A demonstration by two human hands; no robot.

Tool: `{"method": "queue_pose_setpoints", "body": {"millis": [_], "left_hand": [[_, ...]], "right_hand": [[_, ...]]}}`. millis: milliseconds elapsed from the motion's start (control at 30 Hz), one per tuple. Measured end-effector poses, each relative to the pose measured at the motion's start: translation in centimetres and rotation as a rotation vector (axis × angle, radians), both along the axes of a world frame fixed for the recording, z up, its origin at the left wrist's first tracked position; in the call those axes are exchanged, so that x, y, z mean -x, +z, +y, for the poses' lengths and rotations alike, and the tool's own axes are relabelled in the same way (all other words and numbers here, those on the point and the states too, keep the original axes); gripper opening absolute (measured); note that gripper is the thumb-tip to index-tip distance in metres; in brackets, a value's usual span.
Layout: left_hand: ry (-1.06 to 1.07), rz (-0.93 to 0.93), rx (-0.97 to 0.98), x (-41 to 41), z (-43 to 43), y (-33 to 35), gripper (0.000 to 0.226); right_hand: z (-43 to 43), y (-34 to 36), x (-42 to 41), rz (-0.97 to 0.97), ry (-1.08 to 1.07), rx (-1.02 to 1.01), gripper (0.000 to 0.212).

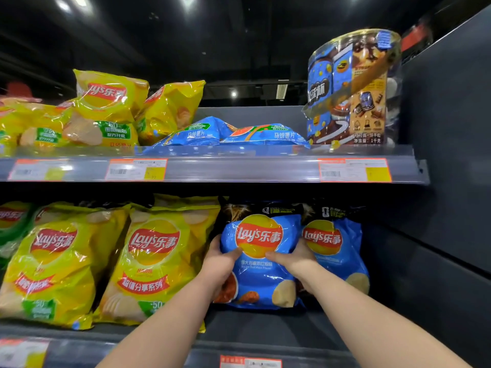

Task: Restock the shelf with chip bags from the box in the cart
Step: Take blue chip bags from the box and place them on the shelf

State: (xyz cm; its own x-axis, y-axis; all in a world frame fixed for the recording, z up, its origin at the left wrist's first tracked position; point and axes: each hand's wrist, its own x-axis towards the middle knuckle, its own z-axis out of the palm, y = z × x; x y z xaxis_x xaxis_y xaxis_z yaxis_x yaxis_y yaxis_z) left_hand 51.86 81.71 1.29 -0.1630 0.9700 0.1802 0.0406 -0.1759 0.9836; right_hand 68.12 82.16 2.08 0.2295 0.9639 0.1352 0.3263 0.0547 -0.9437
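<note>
A blue Lay's chip bag [261,277] stands upright on the lower shelf [265,328], between the yellow bags and a second blue bag [337,251]. My left hand [221,257] grips its left edge, thumb across the front under the logo. My right hand [293,257] grips its right edge the same way, thumb on the front. Both forearms reach in from the bottom of the view. The box and cart are out of sight.
Yellow Lay's bags [156,261] fill the lower shelf to the left. The upper shelf [239,168] carries yellow bags [106,110], two flat blue bags [228,132] and a clear round snack tub [353,88]. A grey side panel [446,128] closes the right.
</note>
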Motion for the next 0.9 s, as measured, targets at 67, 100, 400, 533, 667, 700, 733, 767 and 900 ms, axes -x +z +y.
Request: {"method": "queue_pose_setpoints", "body": {"millis": [67, 100, 400, 533, 667, 700, 733, 767, 900], "left_hand": [[0.005, 0.001, -0.01, -0.2, 0.2, -0.2, 0.053], [0.009, 0.012, -0.013, -0.3, 0.1, -0.2, 0.054], [0.122, 0.211, -0.069, -0.4, -0.8, 0.5, 0.061], [0.154, 0.452, -0.143, -0.3, -1.3, 0.7, 0.065], [0.26, 0.872, -0.234, 0.6, -2.3, 1.2, 0.07], [0.316, 1.002, -0.272, 1.0, -2.8, 1.4, 0.071], [0.377, 1.133, -0.304, 1.6, -3.3, 1.6, 0.072], [0.43, 1.257, -0.321, 2.2, -3.9, 1.8, 0.074], [0.543, 1.516, -0.217, 5.4, -6.4, 1.7, 0.078]], "right_hand": [[0.2, 0.0, -0.1, -0.031, 0.003, 0.004, 0.065], [0.2, 0.0, -0.1, -0.041, 0.006, 0.007, 0.066], [-0.2, 1.7, -0.1, -0.246, -0.095, -0.012, 0.122], [-1.2, 3.0, 0.0, -0.501, -0.147, -0.104, 0.114], [-2.8, 3.7, 1.4, -0.877, -0.083, -0.291, 0.083], [-3.1, 3.7, 2.0, -0.958, -0.043, -0.344, 0.077], [-3.4, 3.7, 2.6, -1.03, 0.0, -0.387, 0.073], [-3.7, 3.6, 3.2, -1.091, 0.044, -0.418, 0.072], [-4.5, 3.1, 6.3, -1.2, 0.191, -0.481, 0.069]]}}
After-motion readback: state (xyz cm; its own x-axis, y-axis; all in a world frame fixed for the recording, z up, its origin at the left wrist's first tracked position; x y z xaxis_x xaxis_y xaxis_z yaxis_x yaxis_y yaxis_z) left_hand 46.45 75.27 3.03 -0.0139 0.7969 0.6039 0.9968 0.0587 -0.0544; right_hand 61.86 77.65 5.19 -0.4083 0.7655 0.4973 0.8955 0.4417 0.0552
